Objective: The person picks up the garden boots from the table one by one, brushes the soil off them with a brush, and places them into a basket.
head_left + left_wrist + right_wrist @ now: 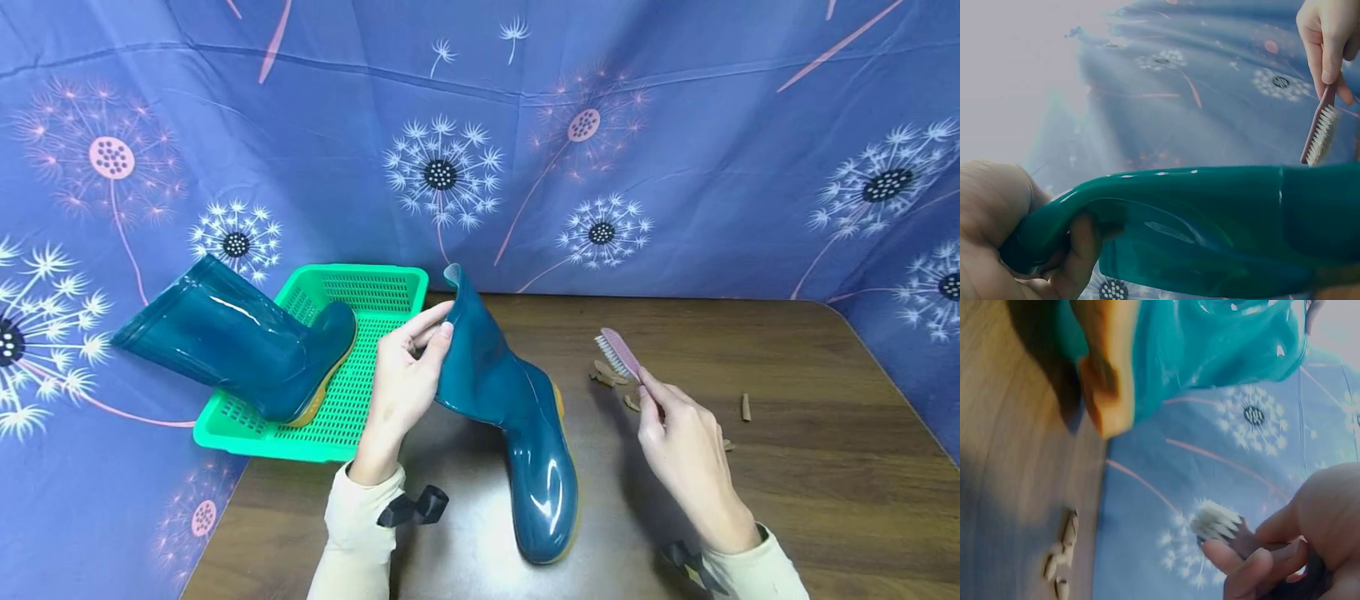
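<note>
My left hand (405, 367) pinches the top edge of a teal rubber boot (536, 450), whose shaft is squeezed and bent. The boot leans with its toe toward me, and its yellow sole (1110, 381) shows in the right wrist view. In my right hand (686, 442) is a pink brush (619, 348) with white bristles, gripped by its handle and held apart from the boot. A second teal boot (247, 342) lies tilted in a green basket (307, 450) on the left, its shaft sticking out over the rim.
Several brown, dry-looking scraps (609, 373) lie on the wooden table (825, 467) near the brush. One more scrap (746, 407) is farther right. A blue cloth (675, 167) with dandelion prints hangs behind the table.
</note>
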{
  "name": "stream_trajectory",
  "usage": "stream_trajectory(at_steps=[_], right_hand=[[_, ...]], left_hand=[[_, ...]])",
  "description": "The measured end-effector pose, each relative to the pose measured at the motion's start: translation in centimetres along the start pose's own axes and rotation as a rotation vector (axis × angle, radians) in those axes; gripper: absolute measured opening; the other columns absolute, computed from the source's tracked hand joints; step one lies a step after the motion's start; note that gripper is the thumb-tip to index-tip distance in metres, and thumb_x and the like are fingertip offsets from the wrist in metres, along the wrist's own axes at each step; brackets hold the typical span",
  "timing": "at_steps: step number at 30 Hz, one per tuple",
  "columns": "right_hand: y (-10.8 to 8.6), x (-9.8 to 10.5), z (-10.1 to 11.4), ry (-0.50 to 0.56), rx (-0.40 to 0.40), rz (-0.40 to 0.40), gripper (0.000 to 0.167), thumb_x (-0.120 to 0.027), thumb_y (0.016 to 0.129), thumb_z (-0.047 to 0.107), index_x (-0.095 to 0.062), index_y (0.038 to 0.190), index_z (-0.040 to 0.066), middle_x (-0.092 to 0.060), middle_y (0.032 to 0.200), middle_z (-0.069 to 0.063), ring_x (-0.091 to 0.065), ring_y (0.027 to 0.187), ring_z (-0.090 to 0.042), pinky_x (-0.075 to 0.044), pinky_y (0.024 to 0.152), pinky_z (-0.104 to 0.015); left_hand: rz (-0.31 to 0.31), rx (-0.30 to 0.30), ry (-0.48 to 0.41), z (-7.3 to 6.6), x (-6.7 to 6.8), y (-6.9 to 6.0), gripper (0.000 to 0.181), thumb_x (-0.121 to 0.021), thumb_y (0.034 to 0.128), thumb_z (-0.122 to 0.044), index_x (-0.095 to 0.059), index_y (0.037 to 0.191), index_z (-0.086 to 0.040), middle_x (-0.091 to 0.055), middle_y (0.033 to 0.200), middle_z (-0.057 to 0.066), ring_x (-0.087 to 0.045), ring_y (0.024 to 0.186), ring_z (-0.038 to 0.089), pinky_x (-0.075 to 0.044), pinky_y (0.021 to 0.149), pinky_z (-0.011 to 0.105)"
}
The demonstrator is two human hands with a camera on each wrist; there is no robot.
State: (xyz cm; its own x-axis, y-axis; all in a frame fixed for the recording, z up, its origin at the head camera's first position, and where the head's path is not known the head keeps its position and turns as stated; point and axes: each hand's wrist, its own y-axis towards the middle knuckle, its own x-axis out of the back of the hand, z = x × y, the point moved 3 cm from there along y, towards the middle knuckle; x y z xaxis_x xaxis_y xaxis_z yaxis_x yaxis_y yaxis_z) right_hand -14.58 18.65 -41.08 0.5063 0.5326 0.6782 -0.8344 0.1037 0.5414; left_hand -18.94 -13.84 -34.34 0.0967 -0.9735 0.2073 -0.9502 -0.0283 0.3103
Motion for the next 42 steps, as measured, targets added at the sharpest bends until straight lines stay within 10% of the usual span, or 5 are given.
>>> stream_trajectory(at_steps=[11,16,21,27,42], right_hand=[[-0.8,1.9,-2.8,0.148,-0.278,-0.058,0.034,-0.063,0.106,0.014,-0.073,0.138,0.013,-0.083,0.111,-0.002,-0.049,0.069,0.011,-0.037,0.061,-0.015],[-1.2,2.0,-3.5,0.252,-0.346,-0.100,0.033,-0.060,0.108,0.014,-0.073,0.139,0.012,-0.066,0.099,0.045,-0.052,0.076,0.017,-0.037,0.063,-0.009],[-1.3,2.0,-3.9,0.323,-0.376,-0.076,0.034,-0.059,0.109,0.016,-0.071,0.140,0.010,-0.063,0.097,0.050,-0.047,0.063,0.006,-0.035,0.053,-0.016],[-1.6,2.2,-3.6,0.359,-0.370,-0.083,0.034,-0.059,0.109,0.014,-0.071,0.140,0.009,-0.065,0.097,0.048,-0.043,0.050,0.001,-0.036,0.046,-0.018],[-3.1,2.3,-4.9,0.412,-0.457,-0.049,0.036,-0.056,0.111,0.017,-0.067,0.145,0.013,-0.069,0.097,0.043,-0.045,0.036,-0.005,-0.039,0.039,-0.020]], left_hand=[[0.005,-0.074,-0.056,-1.5,-1.6,-0.3,0.026,-0.065,0.1046,-0.008,-0.080,0.126,-0.009,-0.080,0.096,0.014,-0.066,0.081,0.010,-0.048,0.067,0.022],[0.193,-0.059,-0.105,-1.8,-2.5,-0.4,0.035,-0.051,0.1073,-0.008,-0.074,0.134,-0.006,-0.076,0.132,0.013,-0.072,0.106,0.015,-0.056,0.084,0.023],[0.375,-0.117,-0.138,-1.8,-3.3,-0.1,0.054,-0.030,0.0996,-0.005,-0.070,0.135,0.000,-0.075,0.126,0.020,-0.073,0.095,0.019,-0.063,0.074,0.030],[0.377,-0.237,0.049,-2.1,-4.5,0.4,0.038,-0.053,0.1026,-0.001,-0.077,0.129,-0.016,-0.079,0.116,0.003,-0.064,0.070,0.009,-0.053,0.061,0.025],[0.367,-0.756,0.561,-3.5,-6.2,4.1,0.007,-0.076,0.1002,-0.022,-0.072,0.105,-0.018,-0.064,0.153,0.001,-0.054,0.140,0.026,-0.056,0.104,0.042]])
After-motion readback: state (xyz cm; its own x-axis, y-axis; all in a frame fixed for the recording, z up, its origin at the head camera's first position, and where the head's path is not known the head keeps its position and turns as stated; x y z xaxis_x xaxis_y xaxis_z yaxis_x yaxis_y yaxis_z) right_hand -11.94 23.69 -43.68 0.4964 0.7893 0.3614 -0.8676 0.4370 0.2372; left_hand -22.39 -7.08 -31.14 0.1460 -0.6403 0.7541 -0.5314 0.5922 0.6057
